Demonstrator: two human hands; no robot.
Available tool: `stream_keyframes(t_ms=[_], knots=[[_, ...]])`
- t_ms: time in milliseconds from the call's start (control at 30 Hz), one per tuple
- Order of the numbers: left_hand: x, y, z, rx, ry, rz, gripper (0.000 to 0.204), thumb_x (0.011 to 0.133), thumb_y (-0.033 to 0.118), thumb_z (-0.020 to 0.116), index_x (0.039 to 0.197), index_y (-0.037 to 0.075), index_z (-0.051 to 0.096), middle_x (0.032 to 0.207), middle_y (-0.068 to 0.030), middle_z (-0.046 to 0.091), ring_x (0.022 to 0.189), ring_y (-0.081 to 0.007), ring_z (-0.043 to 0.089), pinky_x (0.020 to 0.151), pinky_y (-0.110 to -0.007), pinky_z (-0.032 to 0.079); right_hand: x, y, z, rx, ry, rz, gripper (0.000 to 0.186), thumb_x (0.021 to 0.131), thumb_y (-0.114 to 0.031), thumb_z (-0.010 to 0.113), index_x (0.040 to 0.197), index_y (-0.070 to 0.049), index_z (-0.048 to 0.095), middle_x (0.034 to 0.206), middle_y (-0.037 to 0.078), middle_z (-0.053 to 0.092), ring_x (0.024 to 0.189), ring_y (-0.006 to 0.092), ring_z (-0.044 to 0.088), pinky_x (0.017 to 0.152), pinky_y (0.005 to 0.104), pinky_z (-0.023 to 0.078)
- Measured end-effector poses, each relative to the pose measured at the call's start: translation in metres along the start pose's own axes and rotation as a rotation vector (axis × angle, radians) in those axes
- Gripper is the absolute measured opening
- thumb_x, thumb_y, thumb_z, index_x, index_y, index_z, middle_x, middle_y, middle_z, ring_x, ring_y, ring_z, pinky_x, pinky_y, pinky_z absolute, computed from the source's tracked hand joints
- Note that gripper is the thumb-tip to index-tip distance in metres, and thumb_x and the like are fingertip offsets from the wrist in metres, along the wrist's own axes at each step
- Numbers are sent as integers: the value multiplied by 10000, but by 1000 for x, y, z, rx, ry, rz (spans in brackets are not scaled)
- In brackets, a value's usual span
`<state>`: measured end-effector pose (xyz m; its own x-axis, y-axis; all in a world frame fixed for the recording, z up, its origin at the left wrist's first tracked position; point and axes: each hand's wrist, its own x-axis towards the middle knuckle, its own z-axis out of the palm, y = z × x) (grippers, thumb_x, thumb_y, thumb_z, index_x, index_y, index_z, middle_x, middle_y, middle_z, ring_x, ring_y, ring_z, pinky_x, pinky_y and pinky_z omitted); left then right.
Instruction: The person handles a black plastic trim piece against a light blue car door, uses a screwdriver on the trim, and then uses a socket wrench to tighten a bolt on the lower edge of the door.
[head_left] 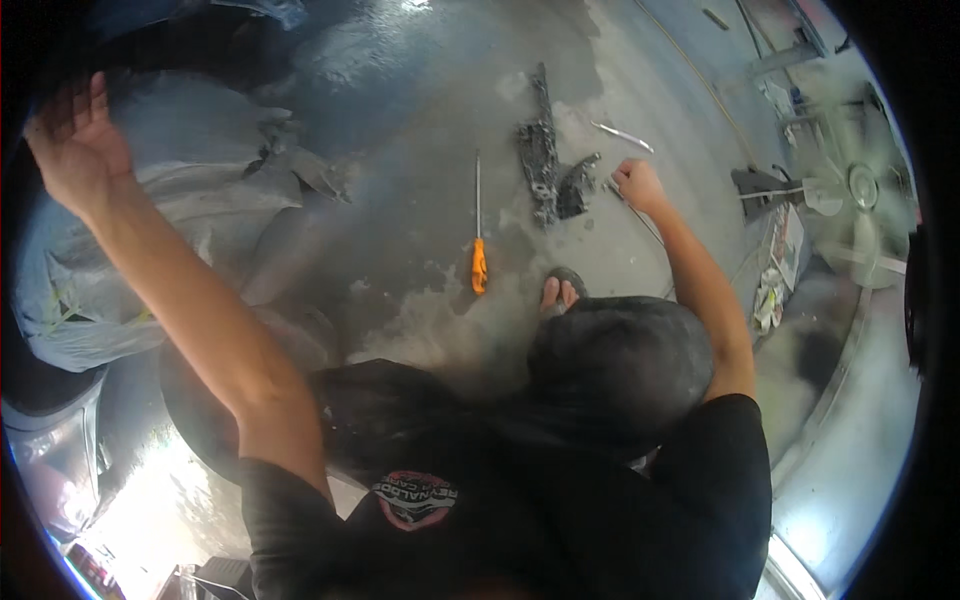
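My left hand [85, 150] is raised at the far left, fingers stretched apart, with nothing in it. Beneath and beside it is a large grey plastic-covered bundle [190, 130]. My right hand [640, 187] is closed in a fist over the floor, right of the middle; what it holds, if anything, is hidden. A thin metal rod [643, 222] runs close beside that fist, and I cannot tell whether the two touch. Left of the fist lies a dark, grimy mechanical part [541, 165] with a long narrow arm. A slim silver tool [625, 137] lies just beyond the fist.
A screwdriver [479, 265] with an orange handle lies on the wet-patched concrete floor [410, 200]. A fan [862, 190] stands at the right, near crumpled packaging [780, 265]. My sandalled foot [560, 290] is in front of my bent knee [620, 350].
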<state>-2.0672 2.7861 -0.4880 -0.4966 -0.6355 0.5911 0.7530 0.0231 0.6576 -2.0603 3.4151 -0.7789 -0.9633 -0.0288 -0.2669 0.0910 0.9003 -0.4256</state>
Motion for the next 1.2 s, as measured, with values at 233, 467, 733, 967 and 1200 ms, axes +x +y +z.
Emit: stream_keyframes(t_ms=[233, 467, 733, 967, 1200], knots=[[-5, 2, 9, 203, -14, -24, 509, 977, 317, 470, 1294, -78, 418, 1259, -265, 473, 1199, -420, 482, 1063, -590, 425, -69, 63, 90, -21, -62, 168, 330, 883, -290, 628, 790, 25, 668, 697, 214, 653, 625, 342, 657, 637, 444, 531], [-42, -60, -2, 2, 292, -338, 390, 983, 283, 432, 1243, -7, 461, 1090, -162, 534, 955, -275, 550, 839, -461, 503, -40, 64, 107, 276, 371, 436, 281, 887, -238, 604, 842, 31, 673, 737, 232, 680, 726, 414, 680, 715, 488, 525], [-228, -109, 104, 518, -485, -571, 249, 959, 242, 645, 1091, 33, 672, 912, 2, 635, 822, -92, 559, 724, -249, 445, -3, 67, 119, 377, 499, 533, 279, 898, -233, 610, 847, 34, 670, 798, 230, 692, 792, 401, 685, 740, 467, 521], [-364, -113, 133, 589, -859, -828, 148, 938, 174, 677, 1001, 45, 716, 924, -1, 675, 826, -56, 576, 761, -240, 477, -19, 82, 144, 722, 562, 732, 274, 907, -246, 616, 868, 23, 655, 783, 226, 668, 782, 388, 666, 739, 453, 513], [-464, -146, 164, 670, -1121, -673, 101, 872, 111, 705, 937, 35, 719, 875, -88, 690, 810, -183, 661, 741, -293, 502, -101, 139, 55, -277, 510, 423, 275, 895, -217, 648, 1116, -56, 623, 1194, 225, 565, 1146, 390, 545, 926, 496, 453]])
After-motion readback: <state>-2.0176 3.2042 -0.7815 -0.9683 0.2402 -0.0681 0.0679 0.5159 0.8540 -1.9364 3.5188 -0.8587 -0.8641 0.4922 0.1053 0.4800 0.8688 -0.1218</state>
